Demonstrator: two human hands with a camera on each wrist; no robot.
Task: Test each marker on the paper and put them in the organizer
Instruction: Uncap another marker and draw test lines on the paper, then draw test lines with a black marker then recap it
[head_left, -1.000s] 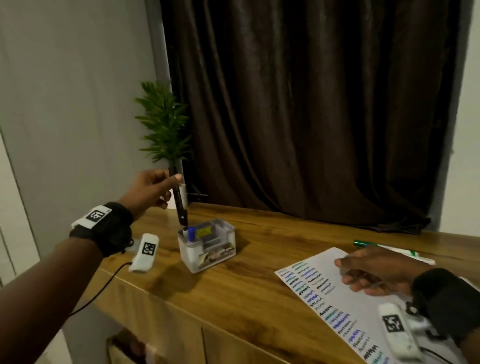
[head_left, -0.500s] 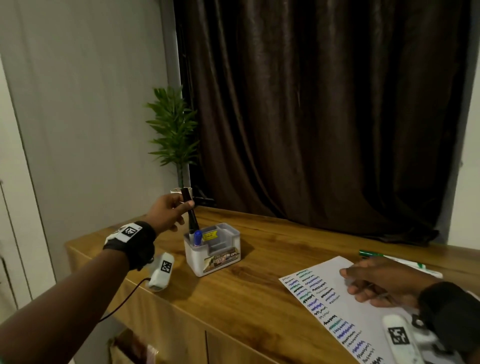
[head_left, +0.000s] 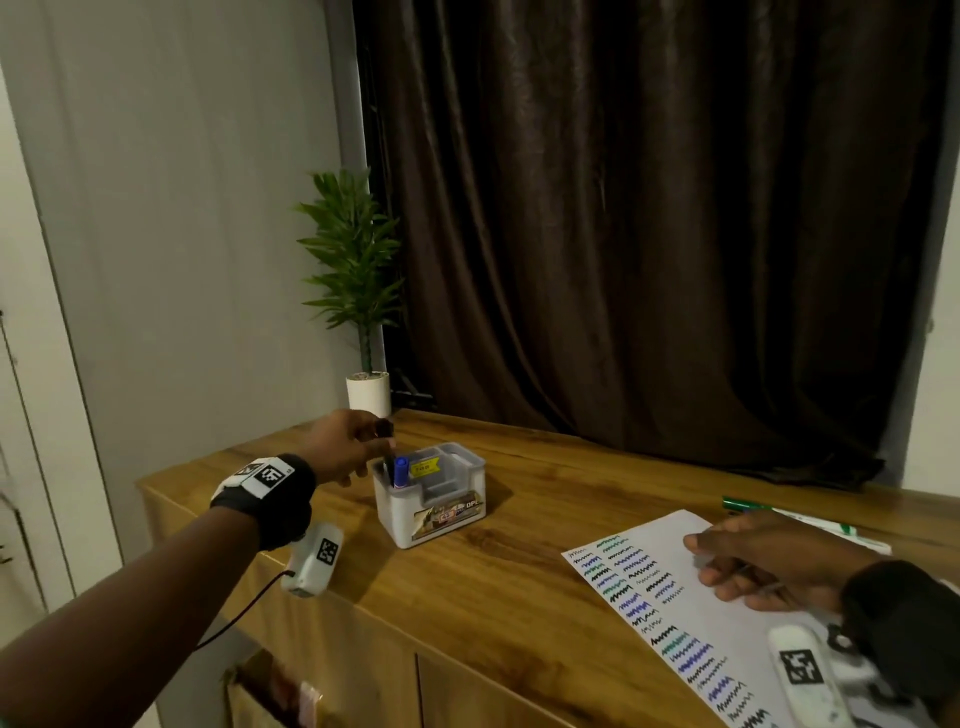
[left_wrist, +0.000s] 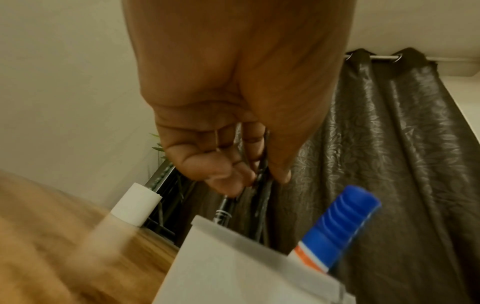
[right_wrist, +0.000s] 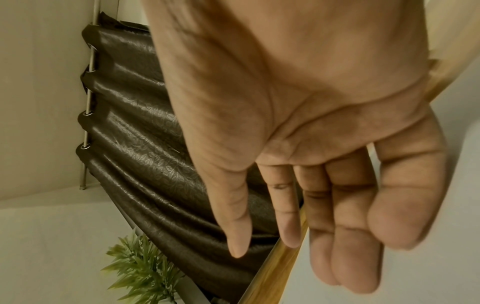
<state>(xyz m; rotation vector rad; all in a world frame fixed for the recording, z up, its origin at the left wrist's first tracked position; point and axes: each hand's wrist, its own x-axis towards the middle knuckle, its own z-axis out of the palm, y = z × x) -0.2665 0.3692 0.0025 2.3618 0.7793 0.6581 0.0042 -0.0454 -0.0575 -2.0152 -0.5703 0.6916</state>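
My left hand (head_left: 358, 447) pinches the top of a black marker (head_left: 385, 434) whose lower end stands inside the left compartment of the white organizer (head_left: 441, 512), beside a blue-capped marker (head_left: 400, 470). The left wrist view shows fingertips (left_wrist: 228, 181) curled round the black marker (left_wrist: 262, 197) above the organizer wall (left_wrist: 233, 267), with the blue-capped marker (left_wrist: 340, 222) close by. My right hand (head_left: 769, 564) rests with relaxed fingers on the paper (head_left: 675, 613), which is covered in coloured squiggles. A green marker (head_left: 748, 503) lies beyond that hand. The right wrist view shows straight fingers (right_wrist: 337, 226), holding nothing.
A small potted plant (head_left: 363, 322) stands at the back left corner of the wooden cabinet top (head_left: 519, 571). A dark curtain (head_left: 649, 234) hangs behind. The cabinet's left edge is just under my left wrist.
My left hand has lowered the black marker from above the organizer down into its left compartment. The right hand has stayed on the paper.
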